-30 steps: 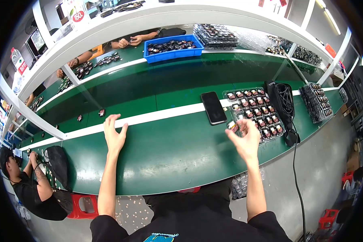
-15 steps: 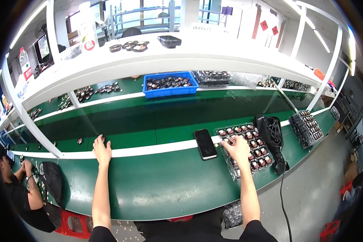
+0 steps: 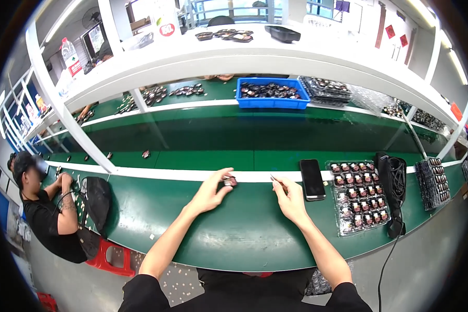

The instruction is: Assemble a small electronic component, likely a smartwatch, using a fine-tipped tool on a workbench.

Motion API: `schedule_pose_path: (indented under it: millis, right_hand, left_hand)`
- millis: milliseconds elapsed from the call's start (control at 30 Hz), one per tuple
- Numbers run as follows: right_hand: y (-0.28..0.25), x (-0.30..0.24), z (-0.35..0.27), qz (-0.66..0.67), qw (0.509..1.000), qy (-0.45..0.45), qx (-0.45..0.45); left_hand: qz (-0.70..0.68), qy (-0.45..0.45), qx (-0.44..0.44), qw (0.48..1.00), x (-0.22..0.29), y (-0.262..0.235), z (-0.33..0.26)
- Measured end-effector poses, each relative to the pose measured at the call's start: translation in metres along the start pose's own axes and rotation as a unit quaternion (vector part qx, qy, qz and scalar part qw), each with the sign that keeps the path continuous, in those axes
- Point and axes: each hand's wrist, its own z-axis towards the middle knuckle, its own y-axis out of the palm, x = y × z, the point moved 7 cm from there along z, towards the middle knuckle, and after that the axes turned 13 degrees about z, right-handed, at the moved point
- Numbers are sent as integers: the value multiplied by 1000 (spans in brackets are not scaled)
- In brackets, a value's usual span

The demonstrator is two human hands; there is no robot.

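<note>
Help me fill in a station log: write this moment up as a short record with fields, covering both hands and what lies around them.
Left hand: fingers hold a small dark piece
Right hand: fingers close together at the tips; too small to tell what, if anything, they hold
Surface: green workbench
Right of the hands: smartphone, then a clear plastic tray with rows of dark pieces, then a coiled black cable
Across the bench: blue bin full of dark pieces
Far left: co-worker in black
</note>
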Motion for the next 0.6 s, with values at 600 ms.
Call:
schedule_pose_path:
  millis: [600]
  right_hand:
    - [40, 17, -35, 12, 995, 67, -70]
  left_hand:
    - [224, 10, -42, 974, 24, 5, -30]
